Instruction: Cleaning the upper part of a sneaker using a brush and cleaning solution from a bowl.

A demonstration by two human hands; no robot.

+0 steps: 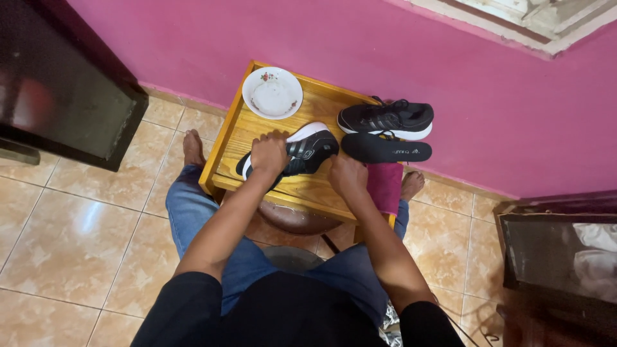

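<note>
Head cam: left hand (268,154) clamps the black shoe (290,154) flat on the worktop (321,103); right hand's (347,177) grip bunches the pink cloth (384,186). Best to wipe firmly.

A small square label (309,154), pale outline on black, is sitting on the side of the shoe (315,149), just right of the left fingers (275,137) and just above the right fingers (339,166). A short pale printed mark (403,152) is lying along the black insole (379,148), further right of the right fingers and near the insole's far end. Well behind both sets of fingers, close to the person's body, a crinkled silvery thing (389,320), perhaps a foil wrapper, is poking out at the bottom edge. Far right of the right fingers, a pale, crumpled bag (596,254) is resting on a dark cabinet (514,257).
</note>
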